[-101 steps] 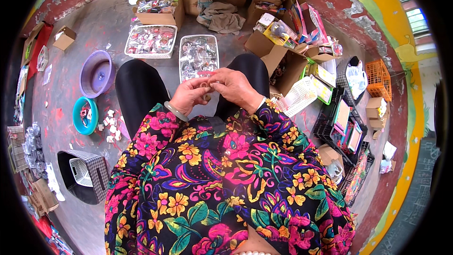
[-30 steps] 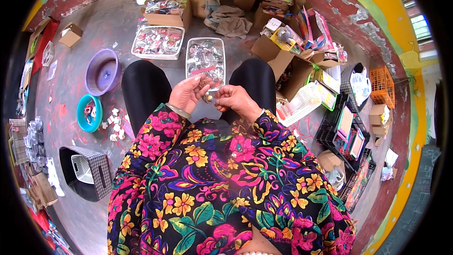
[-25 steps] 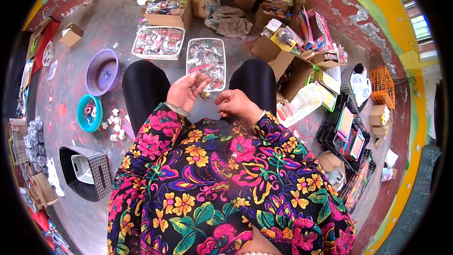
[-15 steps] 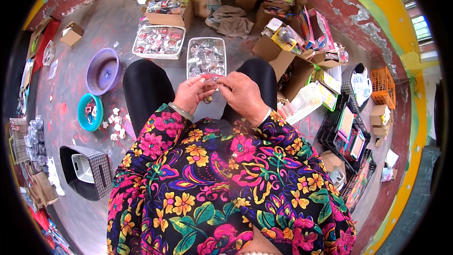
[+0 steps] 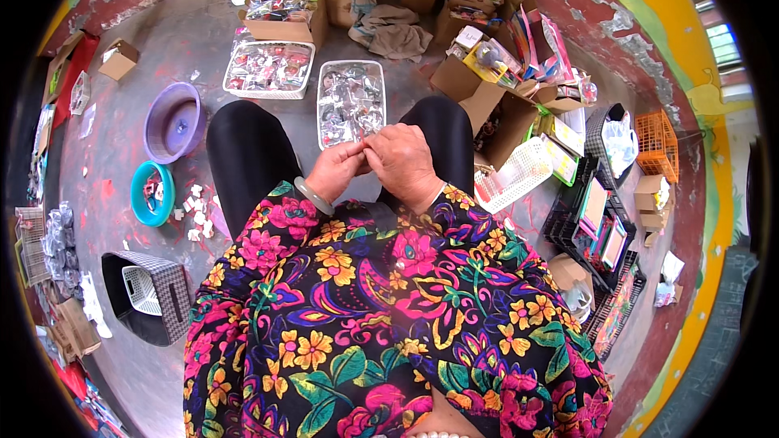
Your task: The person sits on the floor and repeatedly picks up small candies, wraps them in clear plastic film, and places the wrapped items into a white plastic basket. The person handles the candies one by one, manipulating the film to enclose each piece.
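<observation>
My left hand [image 5: 334, 170] and my right hand [image 5: 403, 165] meet in front of my knees, fingertips pinched together. Between them is a small clear plastic packet, almost wholly covered by the fingers; its contents cannot be made out. Just beyond the hands, a white basket [image 5: 320, 105] on the floor is filled with small clear packets [image 5: 351, 97] of dark and reddish items. A second white basket [image 5: 307, 81] to its left holds similar packets [image 5: 266, 65].
At left sit a purple basin [image 5: 195, 131], a teal basin [image 5: 139, 195] with small items, and a checked bin [image 5: 172, 296] on its side. White scraps [image 5: 195, 215] lie nearby. Cardboard boxes [image 5: 480, 101], a white basket [image 5: 519, 178] and black crates [image 5: 568, 231] crowd the right.
My hands have drawn closer together, and the fingers have closed over the clear packet that showed between them before. My left fingers are more curled now.
</observation>
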Demonstrator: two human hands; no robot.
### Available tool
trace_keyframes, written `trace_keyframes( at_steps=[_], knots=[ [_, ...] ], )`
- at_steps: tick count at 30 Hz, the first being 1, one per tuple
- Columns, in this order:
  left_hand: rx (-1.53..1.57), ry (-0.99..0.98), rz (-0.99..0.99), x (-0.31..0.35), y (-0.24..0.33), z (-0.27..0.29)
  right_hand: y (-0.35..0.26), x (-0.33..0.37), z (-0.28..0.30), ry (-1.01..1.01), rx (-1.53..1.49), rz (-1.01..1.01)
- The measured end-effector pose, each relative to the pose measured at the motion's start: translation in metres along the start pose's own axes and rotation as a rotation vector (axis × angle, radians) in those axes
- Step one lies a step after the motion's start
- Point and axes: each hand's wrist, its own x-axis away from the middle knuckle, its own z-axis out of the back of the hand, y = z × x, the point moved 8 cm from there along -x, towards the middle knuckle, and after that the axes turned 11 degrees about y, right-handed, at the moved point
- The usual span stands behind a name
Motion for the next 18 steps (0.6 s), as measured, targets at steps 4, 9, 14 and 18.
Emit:
trace_keyframes(
  at_steps=[4, 9, 14, 18],
  knots=[
    [-0.033, -0.006, -0.043, -0.002, -0.004, 0.001, 0.000, 0.001, -0.003, -0.045, 0.043, 0.004],
    [-0.173, -0.023, -0.147, -0.007, -0.009, 0.006, 0.001, 0.003, -0.006, -0.056, 0.048, -0.005],
    [-0.318, -0.048, -0.191, -0.005, -0.007, 0.003, 0.003, 0.006, -0.007, -0.090, 0.025, -0.040],
    [-0.568, -0.013, -0.300, -0.003, -0.001, 0.004, 0.003, 0.008, -0.008, -0.085, 0.017, -0.042]
  ],
)
